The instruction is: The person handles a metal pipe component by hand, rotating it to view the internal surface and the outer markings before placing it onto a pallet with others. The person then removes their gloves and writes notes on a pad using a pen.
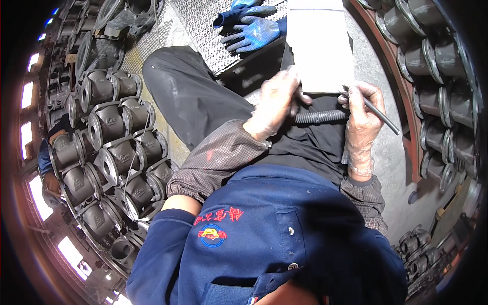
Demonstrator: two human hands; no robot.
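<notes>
A white paper pad (320,48) lies above my lap, its near edge over my dark trousers. My left hand (274,101), in a thin clear plastic glove, grips the pad's near left corner, with its fingertips slightly blurred. In my right hand (363,109), also under clear plastic, is a dark pen (378,117). The pen's tip end is at the pad's near right corner, and its back end slants down to the right. Below the pad, a black corrugated hose (320,117) runs across my lap between the two hands.
Blue-and-black work gloves (254,34) lie on a textured metal surface (201,25) ahead. Stacked grey flanged castings (119,119) fill the left side. More castings (422,56) stand at right behind a reddish-brown rail (391,66). Another person's blue sleeve (44,155) shows at far left.
</notes>
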